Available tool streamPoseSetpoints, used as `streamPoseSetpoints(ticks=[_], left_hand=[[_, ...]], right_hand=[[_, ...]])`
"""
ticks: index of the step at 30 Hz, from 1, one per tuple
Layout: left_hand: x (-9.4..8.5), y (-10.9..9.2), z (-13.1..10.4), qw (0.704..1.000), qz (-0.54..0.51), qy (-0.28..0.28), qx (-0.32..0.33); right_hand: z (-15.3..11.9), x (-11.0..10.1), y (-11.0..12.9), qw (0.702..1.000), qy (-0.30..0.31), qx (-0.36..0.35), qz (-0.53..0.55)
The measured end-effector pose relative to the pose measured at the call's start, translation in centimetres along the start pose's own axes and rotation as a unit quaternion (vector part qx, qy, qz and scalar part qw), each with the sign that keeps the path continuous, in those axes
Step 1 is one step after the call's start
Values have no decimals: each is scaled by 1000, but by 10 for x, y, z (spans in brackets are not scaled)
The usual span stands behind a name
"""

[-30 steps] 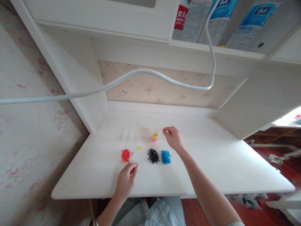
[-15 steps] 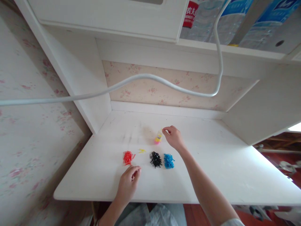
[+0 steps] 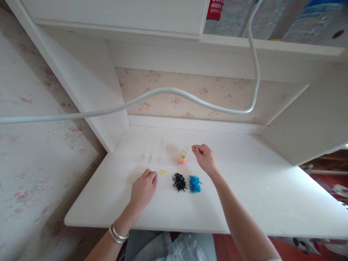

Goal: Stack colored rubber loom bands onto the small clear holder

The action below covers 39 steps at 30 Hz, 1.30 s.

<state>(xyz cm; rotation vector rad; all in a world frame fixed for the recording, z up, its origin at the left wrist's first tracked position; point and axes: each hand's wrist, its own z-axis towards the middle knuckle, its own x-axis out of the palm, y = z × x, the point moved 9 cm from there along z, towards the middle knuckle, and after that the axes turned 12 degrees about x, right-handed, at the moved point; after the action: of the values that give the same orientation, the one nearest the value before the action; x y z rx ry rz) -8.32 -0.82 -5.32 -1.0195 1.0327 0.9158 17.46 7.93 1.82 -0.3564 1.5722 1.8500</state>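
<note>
My left hand is closed beside a few yellow bands, over the spot where the red pile lay; whatever its fingers hold is hidden. My right hand is pinched just right of a small clear bottle with yellow bits inside and a pink base, not touching it. Nothing shows between those fingertips. A pile of black bands and a pile of blue bands lie side by side on the white desk. The red bands are out of sight.
A white cable hangs across the view above the desk. Overhead is a shelf with plastic bottles. White panels bound the desk at the sides. A silver bracelet circles my left wrist.
My left hand has moved forward and left, covering the red pile's place. My right hand has drawn slightly right, away from the bottle's mouth, and the yellow at its fingertips no longer shows.
</note>
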Motion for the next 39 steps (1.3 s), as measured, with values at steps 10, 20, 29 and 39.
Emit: streamPoseSetpoints(ticks=[10,20,29,39], left_hand=[[29,-8,15,995,65,72,17],[36,-21,27,992,86,86,32],[45,-21,30,991,86,98,39],[44,-28,31,987,95,121,37]], right_hand=[[-68,7,-128,985,37,156,66],[-101,12,-137,991,56,125,4],[-103,7,-136,993,49,105,11],[-105,5,-135,994,43,97,21]])
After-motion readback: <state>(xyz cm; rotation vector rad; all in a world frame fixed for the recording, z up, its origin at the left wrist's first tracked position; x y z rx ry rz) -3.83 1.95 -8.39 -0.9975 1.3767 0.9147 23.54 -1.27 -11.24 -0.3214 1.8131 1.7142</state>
